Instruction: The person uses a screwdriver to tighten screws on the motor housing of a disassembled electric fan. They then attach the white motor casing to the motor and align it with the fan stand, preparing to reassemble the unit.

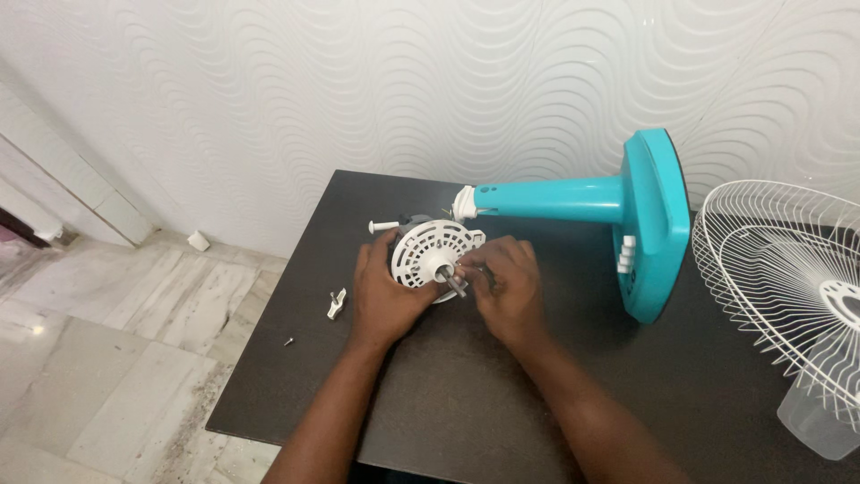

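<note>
A white round fan motor housing point(433, 251) with a metal shaft sticking out lies on the dark table point(466, 403). My left hand point(381, 291) grips its left side. My right hand point(503, 285) is closed around the shaft end at its right. A turquoise fan stand point(591, 202) lies on its side just behind, its round base to the right and its white neck end close to the housing.
A white wire fan grille point(788, 269) rests at the right edge, with a translucent blade part point(820, 421) below it. A white bolt point(383, 226), a small white wing nut point(336, 304) and a tiny screw point(288, 341) lie left of the hands. Tiled floor lies left.
</note>
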